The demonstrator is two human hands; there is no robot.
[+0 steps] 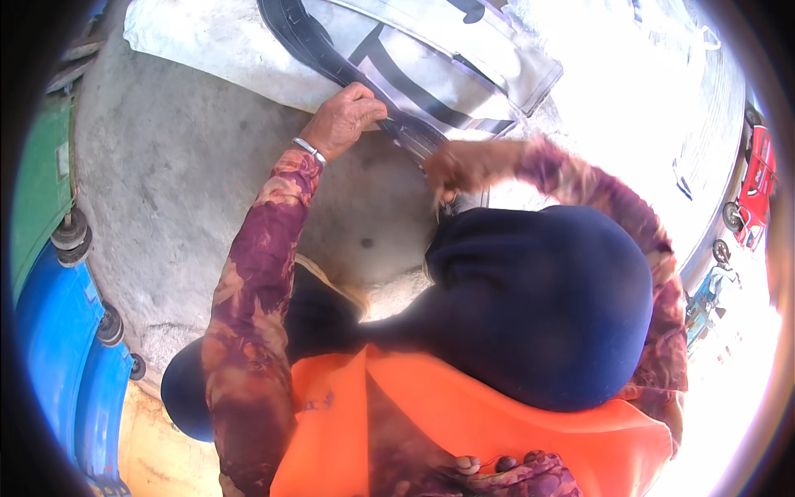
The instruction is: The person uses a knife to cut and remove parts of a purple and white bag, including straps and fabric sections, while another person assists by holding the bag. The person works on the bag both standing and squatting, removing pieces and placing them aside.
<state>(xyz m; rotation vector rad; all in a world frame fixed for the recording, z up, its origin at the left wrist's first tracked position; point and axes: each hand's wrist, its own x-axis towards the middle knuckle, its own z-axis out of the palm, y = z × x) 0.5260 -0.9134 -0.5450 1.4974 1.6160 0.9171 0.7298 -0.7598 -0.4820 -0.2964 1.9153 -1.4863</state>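
Observation:
A long black flat strip (319,56) curves from the far edge toward me. My left hand (344,118), with a pale band on its wrist, is closed on the strip's near side, the fingers pinched together. Beside the strip's near end, my right hand (468,168) is bent downward with its fingers curled. It is somewhat blurred, and what sits in its fingers is hidden. Under and beyond the strip lies a whitish sheet (414,70) with dark printed shapes, part of it folded or layered.
Grey concrete floor (182,157) spreads beneath my hands. Blue wheeled bins (62,331) and a green one (41,182) line the left side. At the far right stand a red vehicle (755,190) and a bluish one (708,294). My dark-clothed knees (546,306) rise close in front.

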